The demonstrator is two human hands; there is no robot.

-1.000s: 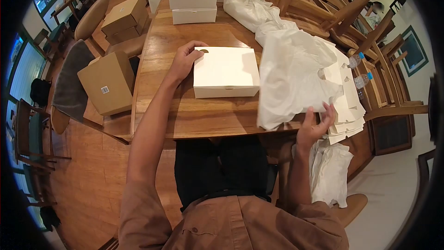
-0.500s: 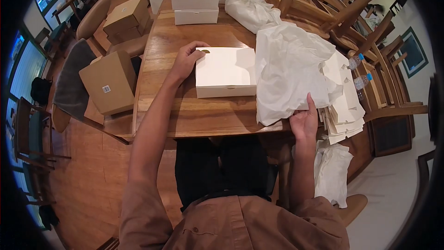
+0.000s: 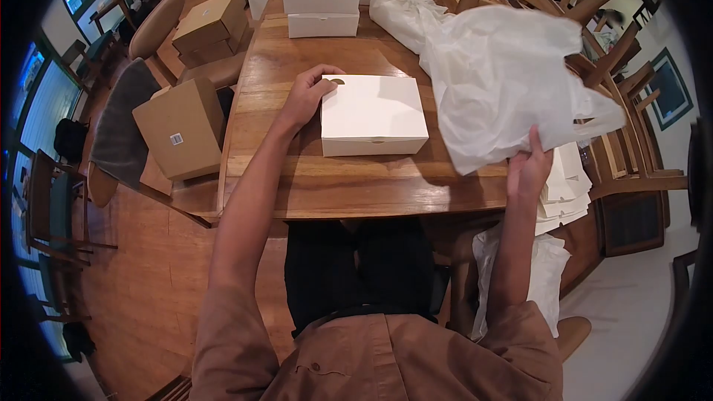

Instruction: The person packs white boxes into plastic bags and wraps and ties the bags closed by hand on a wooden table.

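A closed white cardboard box (image 3: pixel 375 111) sits on the wooden table in front of me. My left hand (image 3: pixel 310 96) grips its far left corner, the thumb on the lid beside a small round dark spot and the fingers partly hidden behind. My right hand (image 3: pixel 529 167) holds a white plastic bag (image 3: pixel 501 82) by its lower right part, the thumb showing in front and the other fingers mostly hidden. The bag is spread out and raised at its right side, to the right of the box. Beyond it lies another crumpled white plastic bag (image 3: pixel 405 18).
White boxes (image 3: pixel 323 0) are stacked at the table's far side. Flat white cardboard pieces (image 3: pixel 566 189) lie at the right, near upturned wooden chairs (image 3: pixel 512 0). Brown cartons (image 3: pixel 178 134) rest on chairs at the left. More white plastic (image 3: pixel 549 275) hangs below my right forearm.
My right hand has moved right and up, lifting and spreading the plastic bag to the right. It now covers the bottles seen before. My left hand stays on the box.
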